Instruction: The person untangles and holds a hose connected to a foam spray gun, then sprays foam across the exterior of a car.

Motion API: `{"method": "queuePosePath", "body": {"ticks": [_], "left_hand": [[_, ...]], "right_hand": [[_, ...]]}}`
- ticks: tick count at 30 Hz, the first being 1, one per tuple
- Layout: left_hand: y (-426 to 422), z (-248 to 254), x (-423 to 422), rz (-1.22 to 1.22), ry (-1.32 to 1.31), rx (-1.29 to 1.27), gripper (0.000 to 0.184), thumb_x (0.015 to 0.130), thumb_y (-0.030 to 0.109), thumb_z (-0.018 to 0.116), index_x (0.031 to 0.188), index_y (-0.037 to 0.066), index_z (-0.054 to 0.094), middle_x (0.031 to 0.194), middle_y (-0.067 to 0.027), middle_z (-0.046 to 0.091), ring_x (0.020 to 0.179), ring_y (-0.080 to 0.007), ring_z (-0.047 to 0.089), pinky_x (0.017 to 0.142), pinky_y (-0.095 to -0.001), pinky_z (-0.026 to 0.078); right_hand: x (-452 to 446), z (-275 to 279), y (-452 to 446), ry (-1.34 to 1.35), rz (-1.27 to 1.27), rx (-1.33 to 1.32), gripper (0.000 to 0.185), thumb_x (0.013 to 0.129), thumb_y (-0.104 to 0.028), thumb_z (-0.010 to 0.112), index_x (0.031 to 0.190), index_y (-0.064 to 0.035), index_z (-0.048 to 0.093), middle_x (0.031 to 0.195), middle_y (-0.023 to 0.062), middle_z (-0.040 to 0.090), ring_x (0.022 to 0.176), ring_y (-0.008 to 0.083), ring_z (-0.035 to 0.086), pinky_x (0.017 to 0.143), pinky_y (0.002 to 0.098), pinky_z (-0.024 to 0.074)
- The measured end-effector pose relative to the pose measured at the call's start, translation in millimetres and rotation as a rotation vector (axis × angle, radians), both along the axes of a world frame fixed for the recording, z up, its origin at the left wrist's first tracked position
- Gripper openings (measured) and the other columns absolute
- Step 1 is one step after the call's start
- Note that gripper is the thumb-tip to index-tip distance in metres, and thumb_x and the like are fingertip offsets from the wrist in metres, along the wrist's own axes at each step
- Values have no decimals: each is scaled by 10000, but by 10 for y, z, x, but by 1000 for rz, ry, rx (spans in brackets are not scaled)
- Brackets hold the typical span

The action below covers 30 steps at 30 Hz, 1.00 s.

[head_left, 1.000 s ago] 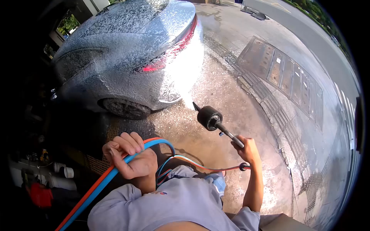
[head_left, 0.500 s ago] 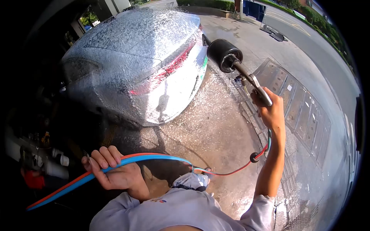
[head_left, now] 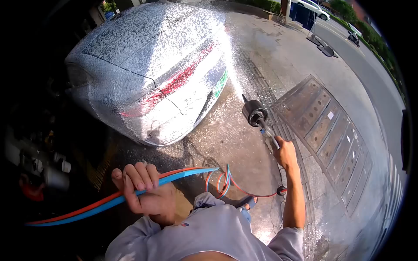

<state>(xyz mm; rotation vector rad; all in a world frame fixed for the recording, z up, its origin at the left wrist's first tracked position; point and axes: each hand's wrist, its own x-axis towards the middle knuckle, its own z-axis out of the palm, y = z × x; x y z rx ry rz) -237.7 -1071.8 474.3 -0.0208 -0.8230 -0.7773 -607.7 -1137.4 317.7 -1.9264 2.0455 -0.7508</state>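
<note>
My right hand (head_left: 286,153) is closed round the handle of a foam spray gun (head_left: 255,113) with a black drum-shaped part. A bright white spray leaves its nozzle toward the rear of a car (head_left: 143,82). White foam speckles the car's roof, trunk, red tail light and bumper; a green licence plate (head_left: 221,84) shows on the back. My left hand (head_left: 141,187) grips a pair of joined hoses (head_left: 98,207), one red and one blue. They run across my front, loop near the ground and lead through a black round piece (head_left: 281,190) toward the gun.
Metal drain covers (head_left: 324,130) lie in the pavement at the right. Wet ground (head_left: 226,143) surrounds the car. Beyond are a road with a white car (head_left: 314,8) and a scooter (head_left: 353,39). Dim containers (head_left: 56,174) stand in shadow at the left.
My right hand has brought the spray gun lower and nearer to me, and the spray now shows brightly. My left hand has shifted slightly right with the hoses, which now hang in loops.
</note>
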Motion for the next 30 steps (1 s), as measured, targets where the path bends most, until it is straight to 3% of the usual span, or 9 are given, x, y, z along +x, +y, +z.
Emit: {"method": "queuePosePath", "body": {"ticks": [2,4,9,13,17,21,27,28,30], "left_hand": [[-170,-173,-543,22,-99,55,206,1040,71,355,1148,14,522,715,-49,463,600,-126,424,551,-261,416],[-315,-245,-1033,25,-137,46,210,1038,72,353,1147,14,523,710,-47,462,599,-122,422,546,-260,414],[-819,32,-1910,74,35,-126,85,1006,32,416,1020,35,500,660,-19,434,498,-93,393,451,-228,383],[-1308,-86,-2735,51,2,15,80,991,25,429,1008,32,507,661,-22,434,516,-101,394,459,-229,383],[-1932,-142,-3434,113,66,18,53,955,7,468,984,19,511,642,-6,443,490,-80,397,451,-205,378],[-2641,-295,-4144,80,129,-10,28,937,5,490,930,21,512,620,-3,437,472,-70,412,424,-202,376],[-3697,-221,-5306,182,117,-95,63,993,49,458,963,54,514,587,18,417,410,-49,370,350,-180,333],[-3885,-251,-5488,148,73,-93,70,997,52,453,963,54,513,584,18,421,408,-49,379,344,-179,345],[-4272,-316,-5866,134,66,-117,60,998,50,445,978,42,502,583,16,437,402,-54,405,325,-179,371]], "right_hand": [[-236,-213,-28,-36,198,129,220,877,-184,644,1080,-107,681,861,230,692,813,433,677,727,516,530],[-547,-430,-94,-112,368,54,244,831,-138,659,1069,-95,689,865,201,698,807,414,679,728,486,533],[-1512,-273,-750,-325,532,8,276,770,8,625,1035,-50,680,855,184,680,805,390,672,726,440,526],[-2361,53,-1739,-269,350,-142,273,761,29,635,1025,-34,664,847,205,677,804,401,672,718,436,520],[-3271,208,-2843,-157,171,-307,216,839,-73,672,1054,-53,670,868,234,686,810,432,677,707,477,526],[-4012,226,-3641,-43,121,-279,217,876,-118,655,1087,-71,672,827,230,681,788,430,676,691,491,528],[-4961,-454,-4177,110,470,17,429,753,-87,648,1180,-123,671,897,201,709,840,398,688,762,512,551],[-5081,-572,-4308,124,504,111,397,757,-80,668,1154,-61,676,936,204,701,864,413,671,775,472,537],[-5386,-796,-4625,61,601,129,387,755,-73,667,1141,-51,686,941,200,702,879,408,672,779,472,539]]}}
